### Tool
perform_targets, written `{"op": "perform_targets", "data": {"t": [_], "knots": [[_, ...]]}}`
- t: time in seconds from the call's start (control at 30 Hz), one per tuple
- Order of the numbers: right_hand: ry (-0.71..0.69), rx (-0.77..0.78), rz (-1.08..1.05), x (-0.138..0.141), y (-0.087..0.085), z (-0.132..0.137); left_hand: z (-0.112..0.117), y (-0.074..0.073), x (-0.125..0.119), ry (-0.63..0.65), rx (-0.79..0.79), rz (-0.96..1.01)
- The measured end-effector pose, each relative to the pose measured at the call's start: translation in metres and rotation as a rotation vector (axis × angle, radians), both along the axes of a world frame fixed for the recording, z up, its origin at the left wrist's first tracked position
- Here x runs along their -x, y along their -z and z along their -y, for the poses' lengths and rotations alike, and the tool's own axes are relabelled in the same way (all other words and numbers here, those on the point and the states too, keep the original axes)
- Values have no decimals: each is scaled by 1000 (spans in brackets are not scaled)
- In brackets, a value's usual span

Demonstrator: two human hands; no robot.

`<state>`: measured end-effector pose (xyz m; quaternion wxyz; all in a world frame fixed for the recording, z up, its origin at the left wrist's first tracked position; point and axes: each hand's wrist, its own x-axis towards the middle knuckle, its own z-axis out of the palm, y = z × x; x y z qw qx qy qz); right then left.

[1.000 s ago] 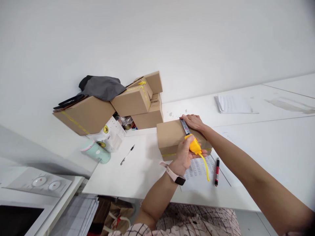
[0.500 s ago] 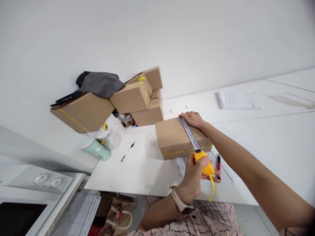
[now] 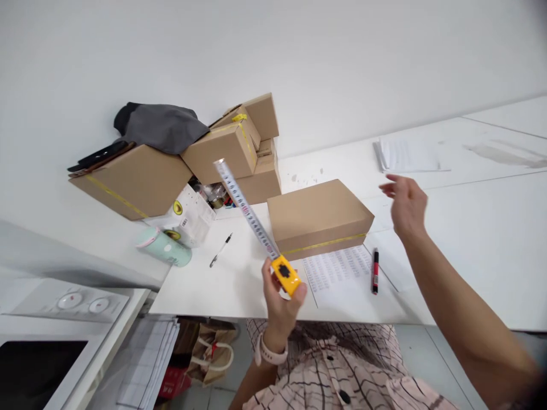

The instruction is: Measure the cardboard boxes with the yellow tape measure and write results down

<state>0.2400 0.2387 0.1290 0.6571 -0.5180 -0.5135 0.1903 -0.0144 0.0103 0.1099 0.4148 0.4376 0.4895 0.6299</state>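
One yellow tape measure (image 3: 286,275), blade extended up-left over the table (image 3: 231,293), is clamped by the curled fingers of the left hand (image 3: 280,302), which hide its lower half, just before the cardboard box (image 3: 318,216); the right hand (image 3: 405,206), motion-blurred, hangs beyond it, fingers spread, holding nothing.

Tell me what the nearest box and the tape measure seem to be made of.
The box looks like brown cardboard, matte with no sheen; its yellow strap is probably plastic. The tape measure in the left hand has a glossy yellow case, likely moulded plastic. Its blade stands out stiff and unsupported, so probably thin coated steel.
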Motion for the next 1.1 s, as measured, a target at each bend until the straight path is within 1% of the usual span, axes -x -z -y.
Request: {"op": "perform_targets", "data": {"t": [0.03, 0.07, 0.1, 0.17, 0.2, 0.23, 0.3, 0.33, 0.4, 0.47, 0.53, 0.57, 0.63, 0.67, 0.73, 0.77, 0.8, 0.87, 0.93, 1.0, 1.1], "knots": [[71, 12, -60, -11, 13, 14, 0, 5, 12, -66, 1, -18], [112, 60, -86, -19, 26, 27, -2, 9, 23, -104, 16, -22], [106, 131, -90, -24, 38, 39, -6, 14, 31, -120, 40, -18], [31, 246, -57, -23, 56, 58, -18, 21, 39, -101, 92, 4], [-18, 284, -27, -19, 60, 63, -25, 23, 41, -79, 111, 13], [-61, 302, 8, -14, 61, 66, -32, 23, 42, -59, 123, 18], [-104, 286, 94, -3, 53, 65, -46, 16, 43, -24, 117, 12], [-103, 260, 142, 1, 44, 63, -52, 10, 44, -10, 101, 4], [-82, 199, 237, 5, 22, 54, -64, -8, 49, 14, 42, -22], [-50, 163, 324, 8, -1, 45, -75, -29, 57, 38, -20, -58], [0, 166, 398, 11, -19, 34, -86, -45, 65, 54, -51, -90], [41, 168, 426, 14, -26, 28, -90, -51, 67, 55, -55, -102], [106, 150, 468, 21, -33, 15, -93, -58, 65, 27, -74, -129], [109, 127, 490, 25, -35, 8, -92, -58, 61, 2, -98, -146], [51, 76, 542, 30, -37, -4, -82, -55, 47, -18, -161, -175], [11, 57, 569, 31, -37, -10, -75, -51, 38, 7, -183, -175], [-19, 41, 595, 32, -37, -15, -68, -47, 28, 65, -183, -156], [-39, 13, 628, 32, -38, -21, -54, -36, 8, 225, -110, -77], [-34, -8, 644, 31, -37, -24, -46, -23, -11, 356, 12, 10], [-22, 3, 656, 30, -36, -24, -44, -12, -26, 429, 113, 67], [1, 42, 680, 29, -35, -24, -43, 0, -37, 476, 183, 119]]}}
